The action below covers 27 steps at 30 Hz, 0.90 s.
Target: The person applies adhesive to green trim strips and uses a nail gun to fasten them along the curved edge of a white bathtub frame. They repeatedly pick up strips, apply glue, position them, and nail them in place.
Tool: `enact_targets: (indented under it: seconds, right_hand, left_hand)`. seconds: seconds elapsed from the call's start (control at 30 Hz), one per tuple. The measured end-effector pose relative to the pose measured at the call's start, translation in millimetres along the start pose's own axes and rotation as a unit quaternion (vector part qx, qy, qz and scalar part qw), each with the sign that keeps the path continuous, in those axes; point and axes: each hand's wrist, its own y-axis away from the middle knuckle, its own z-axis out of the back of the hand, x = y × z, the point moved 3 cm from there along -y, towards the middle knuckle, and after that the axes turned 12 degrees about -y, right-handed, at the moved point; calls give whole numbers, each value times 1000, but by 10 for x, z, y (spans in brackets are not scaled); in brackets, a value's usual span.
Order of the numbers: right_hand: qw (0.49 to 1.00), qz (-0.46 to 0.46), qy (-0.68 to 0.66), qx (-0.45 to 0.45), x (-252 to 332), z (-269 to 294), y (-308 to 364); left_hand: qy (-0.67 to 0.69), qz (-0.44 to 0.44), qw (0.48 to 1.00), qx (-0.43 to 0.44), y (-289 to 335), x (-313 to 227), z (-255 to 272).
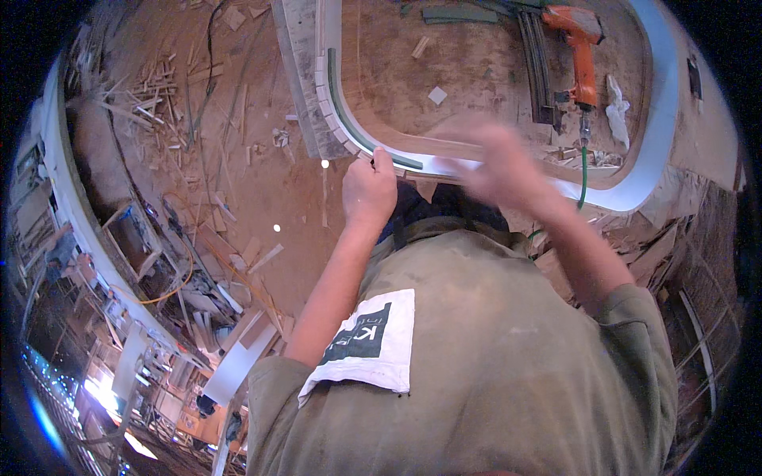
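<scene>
A curved frame (pixel 343 119) with a white band and a wooden inner edge lies in front of me. Along the white band of its near left corner runs a thin dark green strip (pixel 340 107), bent to the curve. My left hand (pixel 370 189) is closed at this corner, thumb and fingers pinching the strip against the frame's edge. Blurred by motion, my right hand (pixel 502 170) is over the near side of the frame, right of the strip's end. Its fingers are too smeared to show whether they hold anything.
Inside the frame lie an orange pneumatic nail gun (pixel 583 67) with a green hose (pixel 585 174), dark strips (pixel 536 67), a crumpled white scrap (pixel 617 111) and a small white square (pixel 436 96). Wood offcuts (pixel 147 103) litter the floor to the left.
</scene>
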Motion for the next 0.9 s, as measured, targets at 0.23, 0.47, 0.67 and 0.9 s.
enact_targets:
  seconds: [0.23,0.47,0.67,0.9]
  right_hand:
    - [999,-42,-27,19,-75,-617,16]
    - [986,121,92,-70,-124,-729,55]
    - [983,135,98,-79,-152,-742,63]
    - [982,138,106,-78,-139,-751,50]
  left_hand:
    - [5,-19,1000,4,-66,91,-29]
    - [18,-37,997,62,32,231,335]
    - [-165,-385,858,-299,336,25,852]
    - [-201,-538,800,-173,-87,74,511]
